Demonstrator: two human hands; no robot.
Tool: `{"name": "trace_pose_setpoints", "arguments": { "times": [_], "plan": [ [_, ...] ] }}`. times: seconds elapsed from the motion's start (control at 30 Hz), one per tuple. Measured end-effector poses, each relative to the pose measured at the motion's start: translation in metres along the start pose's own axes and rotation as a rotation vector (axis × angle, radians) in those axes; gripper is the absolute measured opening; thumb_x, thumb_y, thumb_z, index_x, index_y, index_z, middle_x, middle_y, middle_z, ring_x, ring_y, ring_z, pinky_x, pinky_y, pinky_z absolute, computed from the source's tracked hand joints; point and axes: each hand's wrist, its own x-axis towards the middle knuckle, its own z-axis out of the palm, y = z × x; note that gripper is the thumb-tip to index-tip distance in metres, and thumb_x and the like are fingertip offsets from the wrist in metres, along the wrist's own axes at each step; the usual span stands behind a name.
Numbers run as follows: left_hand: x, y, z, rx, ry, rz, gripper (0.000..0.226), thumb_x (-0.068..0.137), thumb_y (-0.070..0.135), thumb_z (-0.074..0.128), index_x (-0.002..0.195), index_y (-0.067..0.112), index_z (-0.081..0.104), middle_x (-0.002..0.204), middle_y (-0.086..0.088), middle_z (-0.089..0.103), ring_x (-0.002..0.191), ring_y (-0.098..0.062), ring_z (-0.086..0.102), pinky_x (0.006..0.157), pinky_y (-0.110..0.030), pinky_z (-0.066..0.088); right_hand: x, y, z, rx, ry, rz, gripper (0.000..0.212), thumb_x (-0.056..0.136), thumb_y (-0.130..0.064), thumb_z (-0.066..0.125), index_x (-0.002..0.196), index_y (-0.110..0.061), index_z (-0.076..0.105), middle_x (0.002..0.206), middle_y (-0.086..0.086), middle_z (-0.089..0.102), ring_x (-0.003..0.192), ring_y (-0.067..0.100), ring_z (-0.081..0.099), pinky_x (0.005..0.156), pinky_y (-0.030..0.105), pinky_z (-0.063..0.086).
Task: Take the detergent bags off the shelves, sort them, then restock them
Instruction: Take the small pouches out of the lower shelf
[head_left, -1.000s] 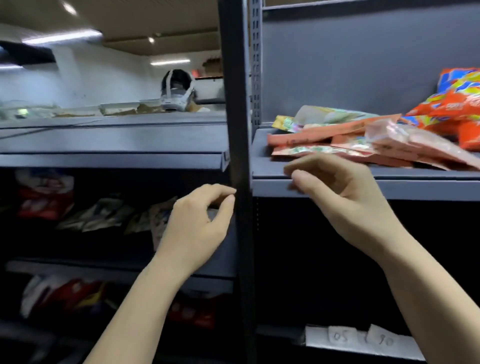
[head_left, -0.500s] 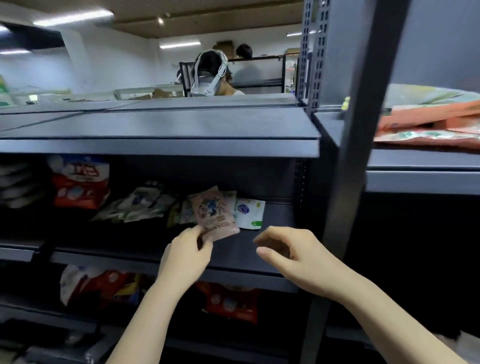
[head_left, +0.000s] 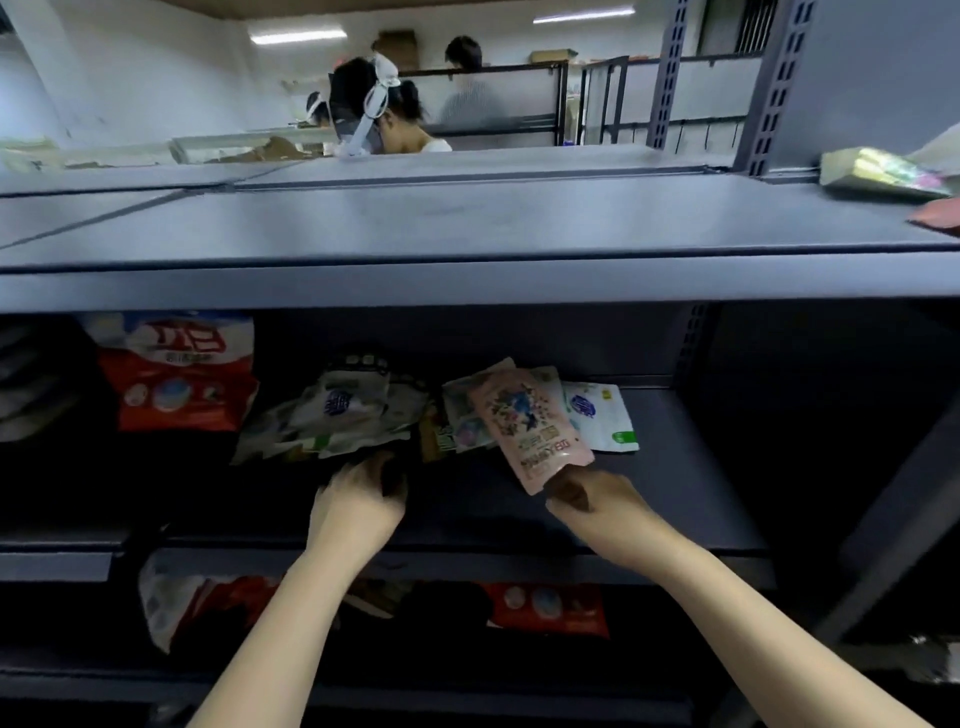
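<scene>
A pink detergent bag stands tilted on the middle shelf. My right hand pinches its lower corner. Behind it lie a white bag with blue and green print and a pale floral bag. To the left is a heap of white-and-green bags. My left hand is at the heap's front edge with its fingers curled in shadow, so its grip is unclear. A big red-and-white detergent bag stands further left.
The top shelf is bare apart from yellow-green packets at its right end. Red and white bags fill the lower shelf. A dark upright post runs at the right. People stand beyond the shelving.
The view has swung left and closer to the middle shelf. The pink bag passed from my left hand to my right. My left hand moved left to the white-and-green heap.
</scene>
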Motion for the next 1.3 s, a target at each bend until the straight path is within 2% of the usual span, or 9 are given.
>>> {"name": "trace_pose_setpoints", "arguments": {
  "times": [0.17,0.4,0.67,0.83,0.97,1.1,1.17,1.23,1.3],
  "plan": [
    [0.019,-0.027,0.003,-0.008,-0.070,0.018,0.042,0.098,0.039,0.042,0.138,0.027,0.043,0.125,-0.003,0.058,0.109,-0.025,0.057,0.087,-0.034,0.049,0.026,-0.013,0.026,-0.087,0.002,0.070,0.021,0.093,-0.032,0.051,0.106,-0.019,0.060,0.104,0.002,0.064,0.097,0.022,0.060,0.076,0.030,0.047],
    [0.051,-0.041,0.013,0.049,0.165,0.137,0.045,0.097,0.031,0.046,0.139,0.017,0.042,0.141,-0.006,0.043,0.130,-0.026,0.039,0.101,-0.040,0.040,0.063,-0.002,0.039,-0.100,0.256,0.156,0.026,0.087,-0.037,0.058,0.109,-0.024,0.058,0.119,0.005,0.057,0.106,0.024,0.054,0.082,0.033,0.047],
    [0.097,-0.052,0.031,0.329,0.054,0.152,0.051,0.096,0.033,0.046,0.146,0.034,0.032,0.151,0.004,0.033,0.136,-0.024,0.031,0.103,-0.041,0.035,0.096,0.020,0.032,-0.069,0.280,0.428,0.061,0.077,-0.045,0.071,0.120,-0.008,0.046,0.123,0.014,0.055,0.118,0.037,0.046,0.088,0.039,0.043],
    [0.104,-0.045,0.031,0.426,0.206,0.187,0.026,0.089,0.026,0.061,0.112,0.023,0.070,0.123,-0.011,0.062,0.107,-0.041,0.055,0.082,-0.049,0.044,0.104,0.018,0.033,-0.106,0.301,0.480,0.073,0.064,-0.045,0.081,0.118,-0.008,0.048,0.122,0.014,0.052,0.116,0.034,0.048,0.090,0.039,0.047],
    [0.101,-0.030,0.025,0.378,0.359,0.314,0.013,0.080,0.015,0.071,0.092,0.014,0.073,0.109,-0.015,0.067,0.092,-0.041,0.062,0.077,-0.053,0.046,0.105,0.015,0.031,-0.166,0.280,0.518,0.079,0.067,-0.049,0.079,0.127,-0.010,0.044,0.127,0.014,0.045,0.120,0.033,0.045,0.094,0.041,0.043],
    [0.078,0.003,0.011,0.267,0.549,0.471,0.005,0.073,0.011,0.075,0.074,0.011,0.070,0.082,-0.012,0.069,0.069,-0.032,0.066,0.054,-0.031,0.042,0.105,0.015,0.026,-0.206,0.242,0.563,0.091,0.055,-0.060,0.081,0.125,-0.015,0.045,0.129,0.009,0.045,0.125,0.030,0.037,0.100,0.040,0.036],
    [0.074,0.011,0.012,0.175,0.521,0.492,0.012,0.076,0.013,0.072,0.067,0.011,0.063,0.063,-0.008,0.063,0.051,-0.027,0.061,0.046,-0.017,0.026,0.103,0.012,0.025,-0.176,0.222,0.576,0.098,0.050,-0.059,0.084,0.126,-0.012,0.041,0.128,0.009,0.047,0.124,0.029,0.037,0.100,0.040,0.035],
    [0.077,0.009,0.022,0.101,0.429,0.483,0.023,0.087,0.024,0.062,0.067,0.012,0.059,0.059,-0.007,0.060,0.049,-0.027,0.059,0.042,-0.021,0.033,0.100,0.009,0.025,-0.164,0.195,0.588,0.099,0.048,-0.057,0.086,0.124,-0.012,0.040,0.123,0.007,0.048,0.123,0.029,0.039,0.100,0.039,0.035],
    [0.079,0.001,0.033,0.093,0.364,0.451,0.035,0.094,0.037,0.050,0.070,0.013,0.061,0.059,-0.005,0.061,0.052,-0.026,0.060,0.043,-0.027,0.043,0.098,0.009,0.027,-0.108,0.207,0.556,0.080,0.059,-0.049,0.083,0.120,-0.014,0.046,0.120,0.006,0.052,0.119,0.029,0.044,0.098,0.038,0.038]
  ]
}}
